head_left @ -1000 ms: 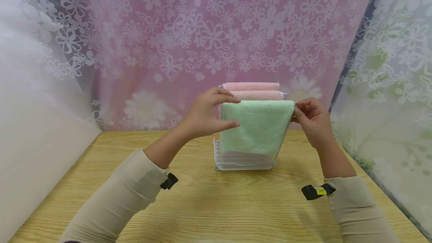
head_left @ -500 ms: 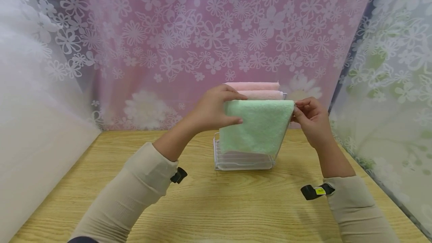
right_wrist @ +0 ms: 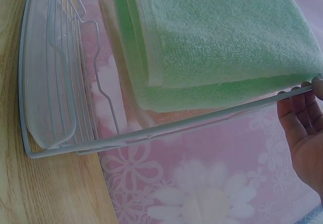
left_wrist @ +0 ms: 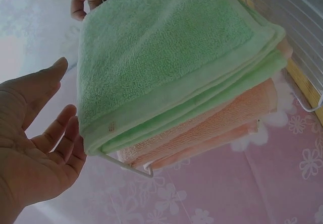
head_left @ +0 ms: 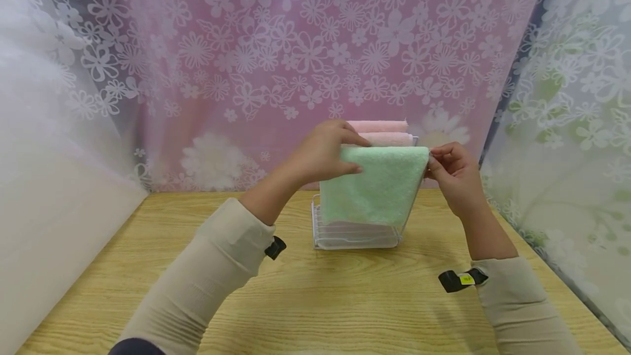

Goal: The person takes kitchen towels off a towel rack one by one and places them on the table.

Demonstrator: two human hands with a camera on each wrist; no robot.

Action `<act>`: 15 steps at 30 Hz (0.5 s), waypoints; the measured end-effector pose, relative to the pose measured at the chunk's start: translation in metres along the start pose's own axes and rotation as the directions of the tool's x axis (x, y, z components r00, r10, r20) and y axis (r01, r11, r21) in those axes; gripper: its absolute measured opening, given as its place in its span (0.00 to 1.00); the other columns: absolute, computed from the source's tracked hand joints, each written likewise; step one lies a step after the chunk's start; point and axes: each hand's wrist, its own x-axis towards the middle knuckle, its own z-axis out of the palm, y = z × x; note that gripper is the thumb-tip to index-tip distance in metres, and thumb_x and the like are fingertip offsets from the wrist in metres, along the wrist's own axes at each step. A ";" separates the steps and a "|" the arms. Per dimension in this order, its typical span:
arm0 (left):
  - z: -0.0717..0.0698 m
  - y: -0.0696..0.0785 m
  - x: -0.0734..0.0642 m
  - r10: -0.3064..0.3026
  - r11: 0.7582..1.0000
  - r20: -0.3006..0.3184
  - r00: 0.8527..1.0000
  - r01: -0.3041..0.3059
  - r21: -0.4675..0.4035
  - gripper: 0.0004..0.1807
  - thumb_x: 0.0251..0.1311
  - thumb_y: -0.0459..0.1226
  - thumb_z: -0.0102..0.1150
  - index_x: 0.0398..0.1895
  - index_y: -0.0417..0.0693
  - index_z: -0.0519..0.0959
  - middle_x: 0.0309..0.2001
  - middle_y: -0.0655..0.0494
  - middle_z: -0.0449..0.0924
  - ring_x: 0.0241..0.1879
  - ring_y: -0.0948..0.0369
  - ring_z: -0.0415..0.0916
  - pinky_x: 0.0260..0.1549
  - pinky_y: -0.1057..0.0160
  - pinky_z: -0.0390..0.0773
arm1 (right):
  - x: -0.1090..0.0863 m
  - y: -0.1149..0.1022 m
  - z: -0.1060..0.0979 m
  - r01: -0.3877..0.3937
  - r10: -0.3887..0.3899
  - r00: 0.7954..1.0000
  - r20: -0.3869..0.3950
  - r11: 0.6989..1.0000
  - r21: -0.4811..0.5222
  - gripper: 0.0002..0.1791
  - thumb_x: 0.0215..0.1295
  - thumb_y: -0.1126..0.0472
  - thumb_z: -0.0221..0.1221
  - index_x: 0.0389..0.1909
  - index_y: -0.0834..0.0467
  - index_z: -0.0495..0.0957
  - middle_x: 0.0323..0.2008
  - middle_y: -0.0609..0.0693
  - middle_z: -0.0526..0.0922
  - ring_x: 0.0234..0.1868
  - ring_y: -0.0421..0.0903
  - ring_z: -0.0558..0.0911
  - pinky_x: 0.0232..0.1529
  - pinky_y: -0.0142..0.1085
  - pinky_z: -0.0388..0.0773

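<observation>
A mint-green towel [head_left: 382,190] is draped folded over the front bar of a white wire rack [right_wrist: 151,130]. My right hand [head_left: 457,179] pinches the rack's frame at the towel's upper right corner. At the opposite upper corner is my left hand [head_left: 322,149], its thumb in front of the towel and its fingers over the top edge. In the left wrist view, the thumb and fingers of that left hand [left_wrist: 43,153] are spread apart, fingertips right at the towel's folded edge. Two pink towels [head_left: 389,139] hang behind the green one.
Beneath the towels, the rack's base holds a pale tray [head_left: 356,243] on the wooden table [head_left: 345,300]. Flowered curtains surround the table, the pink one [head_left: 276,70] close behind the rack. A black strap [head_left: 460,279] is on the right sleeve.
My left hand has moved rightward and slightly up along the green towel's top edge, now covering its upper left corner. The right hand, rack and towels look almost still.
</observation>
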 end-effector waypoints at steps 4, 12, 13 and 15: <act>0.002 0.002 0.007 0.016 1.000 0.020 1.000 -0.016 0.025 0.24 0.54 0.41 0.73 0.57 0.56 0.82 0.52 0.58 0.78 0.53 0.61 0.71 0.53 0.63 0.69 | 0.000 0.000 0.000 -0.001 0.001 1.000 -0.001 1.000 0.000 0.04 0.69 0.74 0.52 0.42 0.71 0.72 0.37 0.51 0.81 0.33 0.42 0.82 0.36 0.30 0.82; 0.007 0.005 0.021 0.017 1.000 0.066 0.998 -0.018 0.023 0.25 0.54 0.40 0.73 0.58 0.55 0.81 0.52 0.59 0.81 0.52 0.63 0.74 0.48 0.68 0.72 | -0.001 -0.001 0.000 0.006 -0.006 1.000 0.004 1.000 -0.011 0.04 0.70 0.74 0.52 0.42 0.71 0.72 0.38 0.50 0.81 0.34 0.42 0.81 0.37 0.29 0.81; 0.008 0.005 0.022 0.013 1.000 0.070 0.997 -0.014 0.017 0.25 0.54 0.40 0.73 0.57 0.55 0.81 0.53 0.59 0.81 0.51 0.63 0.74 0.47 0.68 0.73 | -0.001 -0.001 0.000 0.009 -0.009 1.000 0.006 1.000 -0.012 0.04 0.70 0.74 0.52 0.42 0.70 0.72 0.38 0.50 0.81 0.34 0.42 0.81 0.37 0.29 0.81; 0.009 0.005 0.025 0.003 1.000 0.077 0.997 -0.002 -0.003 0.25 0.54 0.39 0.73 0.57 0.54 0.81 0.54 0.59 0.81 0.50 0.64 0.75 0.46 0.68 0.74 | -0.001 -0.001 0.000 0.021 -0.021 1.000 0.016 1.000 -0.008 0.04 0.69 0.74 0.52 0.43 0.70 0.73 0.38 0.50 0.81 0.35 0.41 0.81 0.37 0.29 0.81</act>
